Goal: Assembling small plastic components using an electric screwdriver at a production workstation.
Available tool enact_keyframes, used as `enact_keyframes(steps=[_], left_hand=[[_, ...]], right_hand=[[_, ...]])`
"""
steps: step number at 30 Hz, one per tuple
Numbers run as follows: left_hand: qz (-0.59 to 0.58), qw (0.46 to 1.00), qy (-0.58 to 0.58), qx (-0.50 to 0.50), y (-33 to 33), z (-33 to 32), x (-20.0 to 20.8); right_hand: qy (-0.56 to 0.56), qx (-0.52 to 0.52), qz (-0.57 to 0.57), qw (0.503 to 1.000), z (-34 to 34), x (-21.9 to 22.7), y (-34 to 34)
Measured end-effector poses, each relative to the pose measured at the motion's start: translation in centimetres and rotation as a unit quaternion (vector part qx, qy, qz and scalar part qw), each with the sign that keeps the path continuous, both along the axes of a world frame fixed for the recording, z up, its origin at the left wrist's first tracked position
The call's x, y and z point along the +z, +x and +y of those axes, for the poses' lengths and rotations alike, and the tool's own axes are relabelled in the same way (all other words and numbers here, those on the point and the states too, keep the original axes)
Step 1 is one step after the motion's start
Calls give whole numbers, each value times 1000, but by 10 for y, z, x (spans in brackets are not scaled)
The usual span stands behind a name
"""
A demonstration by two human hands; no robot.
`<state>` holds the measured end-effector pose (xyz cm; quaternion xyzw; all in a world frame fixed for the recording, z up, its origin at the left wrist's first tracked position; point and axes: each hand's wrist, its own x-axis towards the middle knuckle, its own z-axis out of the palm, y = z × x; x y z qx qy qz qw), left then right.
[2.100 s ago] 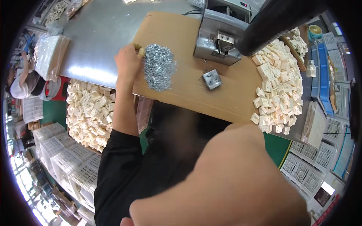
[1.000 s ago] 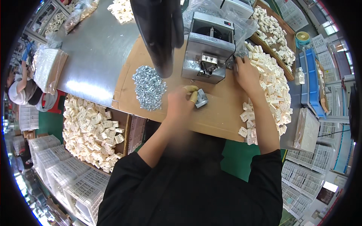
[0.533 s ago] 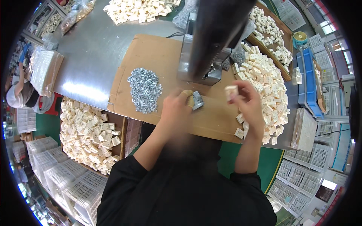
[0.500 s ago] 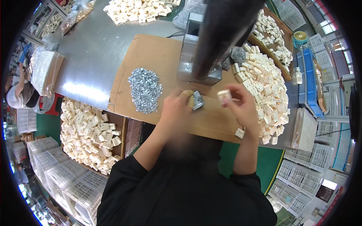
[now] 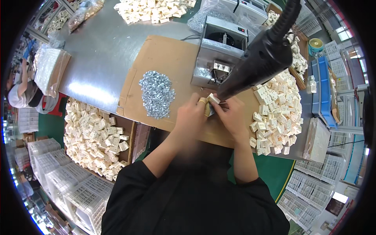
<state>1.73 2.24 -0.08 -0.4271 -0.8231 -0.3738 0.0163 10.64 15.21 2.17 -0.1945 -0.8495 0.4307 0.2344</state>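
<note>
In front of me, over the cardboard sheet (image 5: 168, 49), my two hands meet. My right hand (image 5: 233, 119) pinches a cream plastic block (image 5: 214, 99) between thumb and fingers. Close against it, my left hand (image 5: 190, 117), a yellow wrap on one finger, is closed on a small grey block (image 5: 212, 111), mostly covered by the fingers. Whether the two pieces touch is hidden. The tip of a black power screwdriver (image 5: 260, 62) on a corrugated cord hangs just beyond my right fingers. A pile of small silvery metal parts (image 5: 156, 94) lies left of my hands.
A metal screw-feeder-like machine (image 5: 197, 68) stands beyond my hands. Cream blocks are heaped at right (image 5: 280, 113), at the far side (image 5: 152, 9) and in a box at left (image 5: 92, 137). A blue crate (image 5: 323, 92) is at far right. A person (image 5: 23, 88) is at far left.
My right hand has moved left, bringing the cream block to the left hand and grey block. The black screwdriver appears farther right, uncovering the machine. The view has shifted slightly.
</note>
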Motion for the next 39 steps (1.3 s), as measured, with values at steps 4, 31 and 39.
enact_keyframes(steps=[4,31,39], left_hand=[[-19,999,51,-5,-3,-2,-2],[-121,985,-61,-103,-18,-32,32],[-22,993,-83,-77,-9,-18,11]], right_hand=[[0,-3,28,1000,2,-10,3],[156,204,38,966,17,22,5],[-40,174,282,943,-9,125,-84]])
